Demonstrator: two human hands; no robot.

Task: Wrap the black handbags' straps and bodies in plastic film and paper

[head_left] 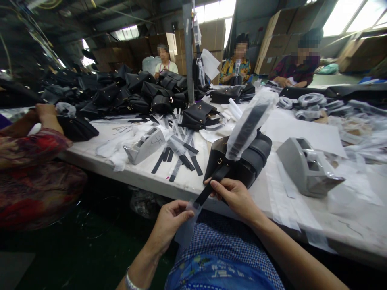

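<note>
In front of me a black handbag [254,157] lies on the table near its front edge. One of its straps [203,196] reaches down toward my lap. My right hand [231,195] pinches this strap close to the bag. Lower and to the left, my left hand [173,219] is closed on a clear plastic sleeve [185,231] at the strap's end. The strap's tip seems to be inside the sleeve's mouth. A second strap [252,121], wrapped in clear plastic, stands up from the bag.
Grey tape dispensers [308,165] [145,145] stand right and left of the bag. Loose black straps [181,157] lie between. Black bags [136,92] are heaped behind. A co-worker's arm [45,121] is at left; several people sit across the table [356,217].
</note>
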